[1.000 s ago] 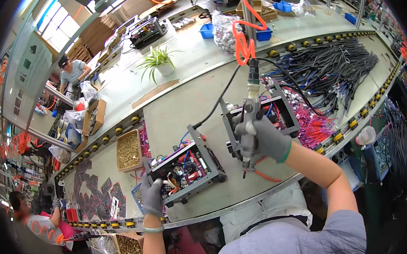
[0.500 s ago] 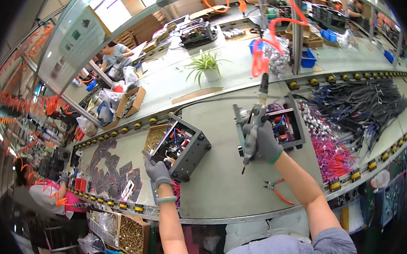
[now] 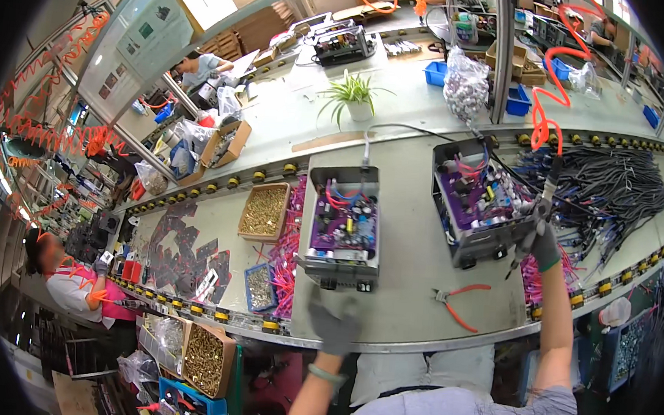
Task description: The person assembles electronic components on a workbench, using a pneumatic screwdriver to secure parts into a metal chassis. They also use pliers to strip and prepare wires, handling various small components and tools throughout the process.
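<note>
My right hand (image 3: 540,244), in a grey glove, is closed around a pneumatic screwdriver (image 3: 549,192) at the lower right corner of an open-topped electronics unit (image 3: 482,191). Its bit points down. That unit has a dark casing and a purple circuit board, and sits at an angle. A second such unit (image 3: 346,218) stands straight to its left, its board and wires showing. Just below this unit's near edge, my gloved left hand (image 3: 334,326) is smeared by motion; its fingers look apart and hold nothing. Red-handled pliers (image 3: 461,303) lie between my hands.
An orange coiled hose (image 3: 544,114) runs up from the screwdriver. Black cables (image 3: 614,187) are heaped at the right. A carton of brass parts (image 3: 264,212) and a blue tray (image 3: 260,287) lie left of the units. A potted plant (image 3: 359,110) stands beyond them.
The left unit, tilted in my left hand before, now stands flat farther right, and that hand has let go and moved nearer me. My right hand carried the screwdriver right; the right unit is turned.
</note>
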Tool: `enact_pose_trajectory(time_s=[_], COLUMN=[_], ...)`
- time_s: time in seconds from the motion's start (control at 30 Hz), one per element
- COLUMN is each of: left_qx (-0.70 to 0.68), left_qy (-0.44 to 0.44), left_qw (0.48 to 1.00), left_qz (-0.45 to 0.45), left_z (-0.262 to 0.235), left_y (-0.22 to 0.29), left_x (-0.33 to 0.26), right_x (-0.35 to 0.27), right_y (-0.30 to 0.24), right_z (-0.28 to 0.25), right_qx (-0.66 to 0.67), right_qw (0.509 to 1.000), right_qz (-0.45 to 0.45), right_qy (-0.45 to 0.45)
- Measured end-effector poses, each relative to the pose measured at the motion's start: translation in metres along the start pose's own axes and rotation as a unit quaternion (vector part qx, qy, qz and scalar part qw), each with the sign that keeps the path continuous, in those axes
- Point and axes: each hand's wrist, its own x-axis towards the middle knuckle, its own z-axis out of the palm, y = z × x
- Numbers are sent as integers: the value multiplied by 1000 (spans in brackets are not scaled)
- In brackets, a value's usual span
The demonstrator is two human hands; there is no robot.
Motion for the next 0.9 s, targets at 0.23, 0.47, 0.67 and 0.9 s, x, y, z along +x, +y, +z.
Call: enact_pose_trajectory(time_s=[0.23, 0.47, 0.67, 0.9], left_qx=[-277, -136, -153, 186], left_qy=[-178, -161, -224, -117], left_qw=[929, 956, 948, 969], left_qz=[-166, -203, -165, -108], left_z=[-6, 50, 10, -93], left_y=[-30, 62, 54, -141], left_x=[85, 20, 30, 81], right_x=[-38, -84, -95, -141], right_y=[-24, 56, 124, 47], right_z=[19, 189, 223, 217], right_qx=[-310, -84, -232, -329], right_qw=[927, 986, 958, 899], right_qz=[-120, -136, -76, 255], right_qy=[175, -42, -152, -132])
